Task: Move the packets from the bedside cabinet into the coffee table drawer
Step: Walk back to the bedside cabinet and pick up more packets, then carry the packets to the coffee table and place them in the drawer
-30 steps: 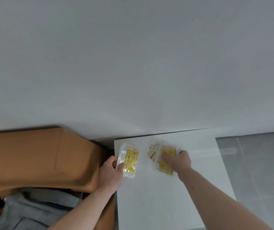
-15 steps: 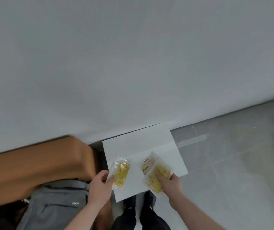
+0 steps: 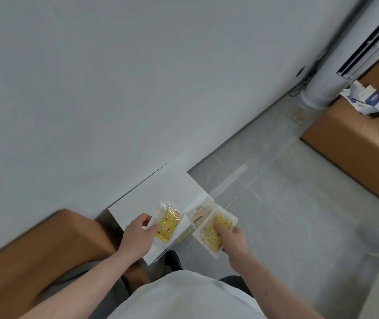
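- Grey floor tiles (image 3: 287, 203) run from under the person's feet out to a pale grey wall (image 3: 115, 88); the white top of the bedside cabinet (image 3: 161, 187) stands against that wall, just beyond both hands.
- Brown upholstered furniture (image 3: 46, 245) sits on the far side of the left hand from the packets, and a brown cardboard box (image 3: 356, 143) with crumpled papers (image 3: 372, 100) on it lies well beyond the right hand, near a white cylindrical unit (image 3: 326, 84).
- Left hand (image 3: 138, 238) grips one yellow packet (image 3: 167, 224) by its near edge, thumb on top and fingers curled under; the clear wrapper shows a yellow insert with small dark-red marks, held over the cabinet's near corner.
- Right hand (image 3: 232, 238) pinches a second yellow packet (image 3: 213, 231) with a beige printed packet (image 3: 200, 211) stacked partly beneath it, fingers lying over the yellow face; this pair hangs past the cabinet's edge, over the floor.
- Compared with half a second ago, both hands have come away from the cabinet top: the right-hand pair, which then lay over the white surface, is now beyond its edge, and the view has swung round so the box and the white unit have come into sight.
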`<move>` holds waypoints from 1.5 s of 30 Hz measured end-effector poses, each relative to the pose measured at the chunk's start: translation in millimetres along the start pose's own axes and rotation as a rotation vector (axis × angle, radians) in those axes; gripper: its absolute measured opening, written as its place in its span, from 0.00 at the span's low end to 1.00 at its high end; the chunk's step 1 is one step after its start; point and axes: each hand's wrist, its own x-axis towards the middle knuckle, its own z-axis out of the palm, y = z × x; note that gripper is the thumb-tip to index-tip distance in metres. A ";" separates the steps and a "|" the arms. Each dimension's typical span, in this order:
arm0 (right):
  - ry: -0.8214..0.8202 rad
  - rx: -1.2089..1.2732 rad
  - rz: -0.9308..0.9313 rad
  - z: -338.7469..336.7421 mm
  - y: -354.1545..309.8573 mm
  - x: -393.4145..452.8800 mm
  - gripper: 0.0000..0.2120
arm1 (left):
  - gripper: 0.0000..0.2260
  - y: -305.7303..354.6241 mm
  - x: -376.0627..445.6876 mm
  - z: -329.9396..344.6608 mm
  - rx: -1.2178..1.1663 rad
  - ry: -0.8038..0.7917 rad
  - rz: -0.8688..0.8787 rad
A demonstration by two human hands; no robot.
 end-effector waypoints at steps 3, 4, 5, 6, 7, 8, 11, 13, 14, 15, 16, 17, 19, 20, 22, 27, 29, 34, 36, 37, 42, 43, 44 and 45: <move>0.032 0.107 -0.034 -37.8 4.4 -11.0 0.05 | 0.04 33.7 -7.7 22.1 0.013 -0.036 0.068; 0.053 0.140 -0.041 -52.0 7.1 -14.9 0.04 | 0.04 46.0 -12.7 32.0 0.003 -0.043 0.085; 0.071 0.171 -0.046 -67.3 10.1 -18.7 0.04 | 0.05 58.8 -18.9 43.1 -0.012 -0.047 0.098; 0.081 0.204 -0.046 -83.0 14.4 -23.1 0.05 | 0.05 70.6 -27.0 54.9 -0.034 -0.053 0.107; 0.087 0.236 -0.044 -99.2 19.9 -28.1 0.05 | 0.05 81.2 -36.9 66.9 -0.060 -0.059 0.114; 0.091 0.266 -0.047 -115.6 25.4 -33.8 0.06 | 0.05 91.6 -47.4 79.9 -0.088 -0.061 0.124; 0.124 0.350 -0.070 -161.8 45.5 -54.3 0.06 | 0.03 118.1 -80.3 117.0 -0.141 -0.073 0.147; 0.155 0.402 -0.081 -188.4 61.7 -70.2 0.06 | 0.03 130.3 -100.9 139.9 -0.128 -0.104 0.173; 0.167 0.424 -0.082 -200.6 70.3 -78.1 0.06 | 0.03 134.6 -109.5 150.1 -0.107 -0.124 0.190; 0.178 0.442 -0.080 -212.2 79.2 -85.8 0.06 | 0.03 139.0 -116.6 159.4 -0.077 -0.144 0.204; 0.192 0.461 -0.075 -222.6 88.6 -94.0 0.07 | 0.04 142.2 -123.1 167.5 -0.046 -0.162 0.215; 0.206 0.482 -0.071 -231.7 97.5 -102.6 0.07 | 0.04 145.0 -128.6 174.2 -0.017 -0.183 0.225; 0.231 0.528 -0.067 -247.3 112.3 -117.7 0.08 | 0.06 150.8 -135.4 186.8 0.039 -0.226 0.246; 0.252 0.554 -0.066 -254.7 119.1 -123.3 0.08 | 0.06 154.7 -136.7 193.4 0.073 -0.247 0.259; 0.303 0.610 -0.064 -268.8 132.7 -133.8 0.08 | 0.07 162.8 -137.3 210.0 0.140 -0.292 0.283; 0.457 0.753 -0.044 -293.5 169.5 -162.2 0.09 | 0.04 193.7 -145.3 260.1 0.262 -0.436 0.396; 0.512 0.795 -0.034 -303.8 186.7 -174.8 0.09 | 0.05 204.1 -157.1 281.3 0.291 -0.475 0.462; 0.622 0.877 -0.069 -331.3 227.8 -206.7 0.10 | 0.07 213.7 -203.0 329.0 0.311 -0.595 0.499; 0.650 0.887 -0.090 -345.8 243.3 -219.3 0.09 | 0.08 216.0 -223.0 346.3 0.316 -0.633 0.516; 0.659 0.887 -0.100 -353.6 252.5 -225.9 0.09 | 0.08 216.0 -233.1 354.7 0.317 -0.645 0.525; 0.690 0.920 -0.140 -400.7 311.2 -267.0 0.10 | 0.08 206.4 -294.3 393.6 0.326 -0.654 0.552; 0.691 0.931 -0.145 -411.4 326.8 -276.9 0.10 | 0.07 201.9 -308.9 401.5 0.325 -0.647 0.555; 0.692 0.936 -0.142 -422.2 343.9 -287.4 0.10 | 0.07 197.0 -324.8 409.8 0.321 -0.640 0.554; 0.694 0.934 -0.137 -431.8 362.2 -298.3 0.10 | 0.07 191.0 -341.3 417.4 0.318 -0.637 0.551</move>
